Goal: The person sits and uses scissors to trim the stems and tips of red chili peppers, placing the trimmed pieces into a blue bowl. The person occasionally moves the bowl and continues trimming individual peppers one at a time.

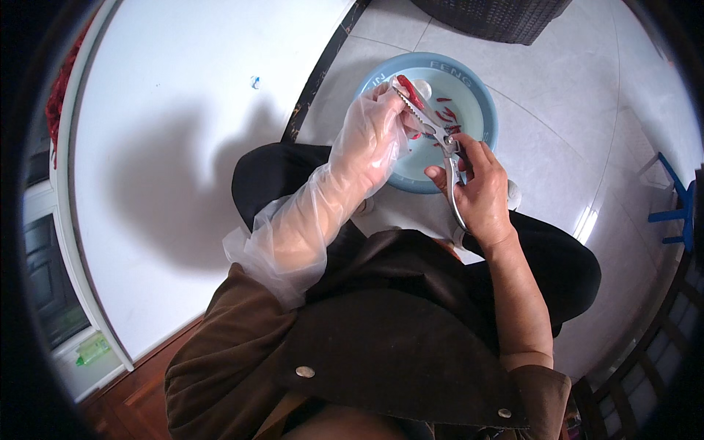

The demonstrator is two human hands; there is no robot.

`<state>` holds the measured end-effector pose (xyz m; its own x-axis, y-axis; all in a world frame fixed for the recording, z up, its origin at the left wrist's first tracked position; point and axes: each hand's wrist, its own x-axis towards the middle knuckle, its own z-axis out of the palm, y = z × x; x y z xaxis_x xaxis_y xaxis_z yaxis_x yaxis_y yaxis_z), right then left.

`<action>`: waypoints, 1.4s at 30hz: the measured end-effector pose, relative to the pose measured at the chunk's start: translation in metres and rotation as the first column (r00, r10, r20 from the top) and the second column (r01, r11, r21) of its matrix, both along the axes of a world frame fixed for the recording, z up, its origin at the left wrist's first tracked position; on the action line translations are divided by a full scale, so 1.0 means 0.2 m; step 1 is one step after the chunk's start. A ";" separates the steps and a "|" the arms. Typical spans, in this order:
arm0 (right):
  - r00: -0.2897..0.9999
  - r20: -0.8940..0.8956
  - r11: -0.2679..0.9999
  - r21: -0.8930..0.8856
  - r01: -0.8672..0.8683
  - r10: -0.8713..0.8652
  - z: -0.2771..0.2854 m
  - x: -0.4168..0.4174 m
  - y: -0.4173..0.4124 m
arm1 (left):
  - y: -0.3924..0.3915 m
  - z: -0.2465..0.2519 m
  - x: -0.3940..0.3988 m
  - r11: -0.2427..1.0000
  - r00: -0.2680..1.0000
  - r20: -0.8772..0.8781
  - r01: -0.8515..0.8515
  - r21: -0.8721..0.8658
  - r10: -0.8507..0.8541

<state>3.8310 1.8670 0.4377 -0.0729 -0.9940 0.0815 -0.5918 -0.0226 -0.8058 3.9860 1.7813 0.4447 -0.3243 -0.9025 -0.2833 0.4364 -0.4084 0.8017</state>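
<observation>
My left hand [381,118] wears a loose clear plastic glove that reaches up the forearm. Its fingers hold a red chili pepper [410,92] above a blue plastic basin [489,118]. In my right hand [479,187], which is bare, are metal kitchen scissors [452,184] with a serrated edge. Their blades are spread and lie along the pepper; whether they touch it I cannot tell. Several red chili pieces [448,115] rest in the basin below. Part of the basin's left side is hidden behind my gloved hand.
A dark woven basket [500,22] stands on the tiled floor [528,77] beyond the basin. A white wall [181,71] rises at the left. At the far right is a blue stool-like frame [682,212]. My knees [566,264] flank the basin's near side.
</observation>
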 end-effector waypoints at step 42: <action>0.923 0.384 0.972 0.221 -0.081 -0.011 -0.02 -0.02 0.02 | 0.01 0.02 0.00 0.999 0.990 -0.133 0.043 0.018 -0.040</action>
